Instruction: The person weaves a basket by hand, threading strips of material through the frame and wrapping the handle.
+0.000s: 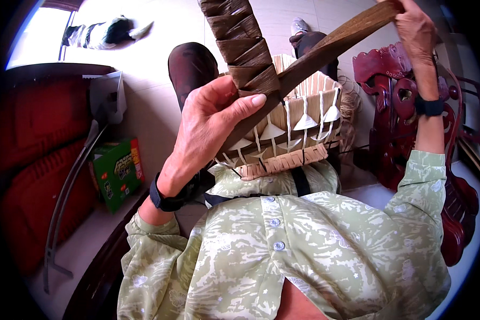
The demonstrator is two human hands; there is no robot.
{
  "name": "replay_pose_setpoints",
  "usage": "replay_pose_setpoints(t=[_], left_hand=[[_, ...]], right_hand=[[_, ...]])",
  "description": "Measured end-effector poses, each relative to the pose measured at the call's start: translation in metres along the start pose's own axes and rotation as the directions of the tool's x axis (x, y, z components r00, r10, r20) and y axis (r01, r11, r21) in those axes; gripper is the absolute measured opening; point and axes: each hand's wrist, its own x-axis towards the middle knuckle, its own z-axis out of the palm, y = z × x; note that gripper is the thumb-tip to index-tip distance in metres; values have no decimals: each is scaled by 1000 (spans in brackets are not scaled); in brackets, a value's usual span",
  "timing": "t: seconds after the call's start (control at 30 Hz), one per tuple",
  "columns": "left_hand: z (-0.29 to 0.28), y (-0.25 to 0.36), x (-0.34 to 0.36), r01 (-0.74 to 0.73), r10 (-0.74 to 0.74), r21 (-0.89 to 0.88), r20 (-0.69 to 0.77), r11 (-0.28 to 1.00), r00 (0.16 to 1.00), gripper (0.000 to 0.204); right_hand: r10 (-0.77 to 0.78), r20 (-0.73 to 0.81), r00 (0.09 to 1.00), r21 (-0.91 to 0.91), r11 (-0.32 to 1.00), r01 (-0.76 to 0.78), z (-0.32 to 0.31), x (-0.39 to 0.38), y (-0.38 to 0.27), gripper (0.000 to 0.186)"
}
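Note:
A woven basket rests on my lap, its side decorated with white cord and small white triangular pieces. From it rises a thick handle wrapped in overlapping brown leaf-like bands. My left hand is closed round the lower end of this handle, the thumb pressing on the front. A flat brown strip runs taut from beside that thumb up to the right. At the top right my right hand pinches the strip's far end, partly cut off by the frame edge.
A carved dark-red wooden chair stands at the right, with loose fibre strands beside the basket. At left are a red cushioned seat, a green box and a curved grey metal stand. A black-and-white object lies on the floor.

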Motion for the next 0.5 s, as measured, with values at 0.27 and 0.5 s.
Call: replay_pose_setpoints(t=[0.27,0.5], left_hand=[[-5,-12,-3,-90,93,111,-29,990,995,16],[-8,-12,-6,-3,4,15,-45,1000,999,17]], right_hand=[[107,74,991,-248,965,-86,-34,4,38,35],[462,431,775,822,154,-549,-41,-20,34,9]])
